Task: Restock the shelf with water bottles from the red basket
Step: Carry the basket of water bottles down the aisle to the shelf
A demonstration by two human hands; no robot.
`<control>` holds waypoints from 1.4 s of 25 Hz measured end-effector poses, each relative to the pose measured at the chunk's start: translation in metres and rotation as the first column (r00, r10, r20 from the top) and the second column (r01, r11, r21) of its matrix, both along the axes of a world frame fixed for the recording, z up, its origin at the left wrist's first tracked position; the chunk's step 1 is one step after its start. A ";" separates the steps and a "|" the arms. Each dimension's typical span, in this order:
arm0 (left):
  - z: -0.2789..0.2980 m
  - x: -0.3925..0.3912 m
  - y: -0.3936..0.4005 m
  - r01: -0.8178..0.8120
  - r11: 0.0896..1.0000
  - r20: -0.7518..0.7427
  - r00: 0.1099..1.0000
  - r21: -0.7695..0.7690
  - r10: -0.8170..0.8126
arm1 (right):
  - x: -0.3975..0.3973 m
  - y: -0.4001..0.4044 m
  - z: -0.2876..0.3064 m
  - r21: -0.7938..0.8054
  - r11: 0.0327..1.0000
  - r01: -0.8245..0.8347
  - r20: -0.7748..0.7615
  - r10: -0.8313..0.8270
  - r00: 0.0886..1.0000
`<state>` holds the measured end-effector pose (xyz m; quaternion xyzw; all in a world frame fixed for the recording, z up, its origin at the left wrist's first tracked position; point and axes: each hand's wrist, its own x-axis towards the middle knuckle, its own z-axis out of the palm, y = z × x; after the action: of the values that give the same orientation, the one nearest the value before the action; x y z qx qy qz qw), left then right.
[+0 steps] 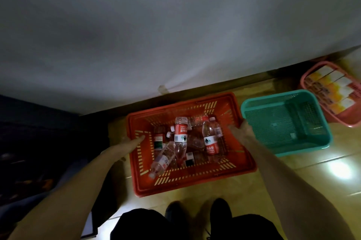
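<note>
The red basket [195, 181] stands on the tiled floor in front of me. Several clear water bottles [180, 138] with red-and-white labels lie jumbled inside it. My left hand [134, 142] grips the basket's left rim, thumb lying over the inside of the wall. My right hand [241, 130] grips the right rim, fingers curled over the edge. Both arms reach down from the bottom corners of the view. No shelf boards are recognisable in this dim view.
A broad grey surface [175, 24] fills the upper half, meeting the floor just behind the basket. An empty teal basket [254, 106] touches the red one on the right. Behind it sits a pink basket [304, 79] of orange-and-white cartons. My dark shoes [220, 208] are below.
</note>
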<state>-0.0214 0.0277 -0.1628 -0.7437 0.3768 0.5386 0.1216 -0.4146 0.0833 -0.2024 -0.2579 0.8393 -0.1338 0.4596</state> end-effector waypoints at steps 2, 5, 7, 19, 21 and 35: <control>-0.017 0.007 0.011 -0.037 0.999 -0.021 0.999 -0.005 0.037 | -0.001 0.002 -0.004 -0.019 1.000 0.002 -0.019 -0.003 1.000; -0.030 0.015 0.026 -0.058 0.993 -0.036 0.998 -0.106 0.055 | 0.000 0.005 -0.012 -0.006 0.999 -0.047 -0.077 0.046 0.996; -0.037 0.019 0.032 0.011 0.988 -0.003 1.000 -0.156 -0.012 | -0.002 0.006 -0.018 0.043 0.997 -0.064 -0.083 0.067 0.994; -0.054 0.072 0.062 0.149 0.987 -0.054 0.987 -0.060 -0.152 | 0.001 0.051 -0.011 0.103 0.986 0.128 -0.017 -0.127 0.992; -0.023 0.079 0.066 0.162 0.982 -0.025 0.986 -0.100 -0.165 | 0.007 0.053 0.013 0.104 0.989 0.108 0.004 -0.109 0.994; 0.239 0.109 0.162 0.112 0.988 0.009 0.994 -0.107 -0.112 | 0.044 0.129 0.253 0.032 0.994 0.101 0.083 -0.103 0.991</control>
<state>0.0873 0.1897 0.0763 -0.7276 0.4464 0.5088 0.1120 -0.3708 0.2119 0.0507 -0.2025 0.8330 -0.1561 0.4907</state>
